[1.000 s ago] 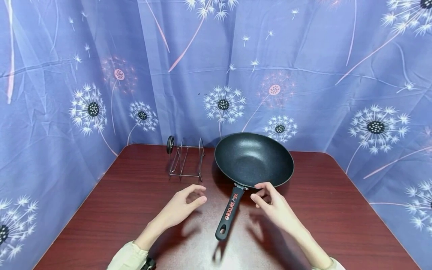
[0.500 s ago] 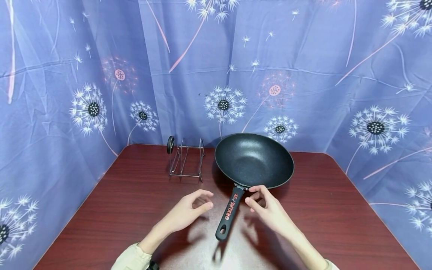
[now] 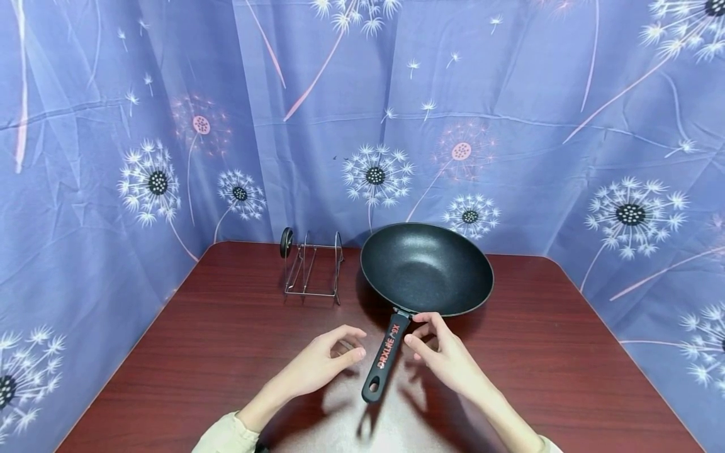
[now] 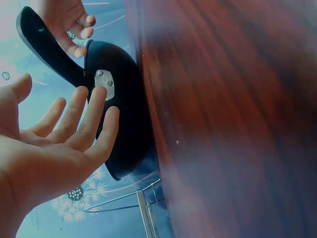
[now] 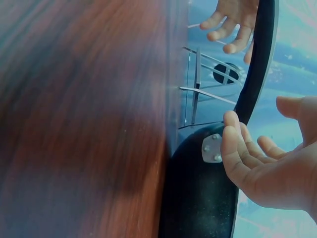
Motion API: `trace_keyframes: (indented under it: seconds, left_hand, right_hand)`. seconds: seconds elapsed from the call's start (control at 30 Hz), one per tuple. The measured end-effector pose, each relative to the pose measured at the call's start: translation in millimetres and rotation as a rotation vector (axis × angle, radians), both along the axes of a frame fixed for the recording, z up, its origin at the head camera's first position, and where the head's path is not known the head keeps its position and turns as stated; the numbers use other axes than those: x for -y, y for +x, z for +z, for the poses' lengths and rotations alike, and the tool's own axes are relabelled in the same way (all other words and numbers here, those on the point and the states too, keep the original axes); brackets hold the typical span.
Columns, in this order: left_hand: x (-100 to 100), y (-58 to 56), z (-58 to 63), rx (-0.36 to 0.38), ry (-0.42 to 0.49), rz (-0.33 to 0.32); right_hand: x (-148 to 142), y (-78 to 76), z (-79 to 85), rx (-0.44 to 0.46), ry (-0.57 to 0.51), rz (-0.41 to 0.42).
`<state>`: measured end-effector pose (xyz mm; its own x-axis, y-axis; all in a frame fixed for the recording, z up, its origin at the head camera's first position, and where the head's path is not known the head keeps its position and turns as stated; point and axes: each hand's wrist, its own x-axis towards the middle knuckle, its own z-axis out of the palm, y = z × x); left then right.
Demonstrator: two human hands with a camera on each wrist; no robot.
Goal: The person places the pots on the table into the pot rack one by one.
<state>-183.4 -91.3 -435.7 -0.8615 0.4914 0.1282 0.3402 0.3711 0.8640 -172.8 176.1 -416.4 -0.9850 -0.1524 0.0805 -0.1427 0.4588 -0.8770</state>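
A black wok (image 3: 425, 270) stands on the table, its long black handle (image 3: 385, 358) with red lettering pointing toward me. Left of the handle hovers my left hand (image 3: 320, 362), fingers loosely bent and holding nothing. On the other side my right hand (image 3: 450, 358) hangs near the top of the handle, also with nothing in its grasp; its fingertips lie close to the handle's joint, and whether they touch it I cannot tell. In the left wrist view the riveted metal bracket (image 4: 105, 85) shows on the wok's wall behind the left fingertips.
A wire rack (image 3: 311, 270) with a black round piece (image 3: 286, 243) at its left end stands left of the wok. The dark red wooden table (image 3: 566, 352) is bordered at the back and sides by a blue dandelion-print curtain (image 3: 317, 157).
My left hand has moved right and slightly nearer to me, toward the handle. My right hand has shifted left toward the handle. The wok and rack have stayed put.
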Motion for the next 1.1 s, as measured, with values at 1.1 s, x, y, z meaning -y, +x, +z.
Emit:
trace_keyframes:
  seconds: [1.1]
  left_hand:
    - [-24.0,27.5,7.4,0.184,0.178,-0.115]
  right_hand:
    - [21.6,2.0,-3.1,0.074,-0.118,0.119]
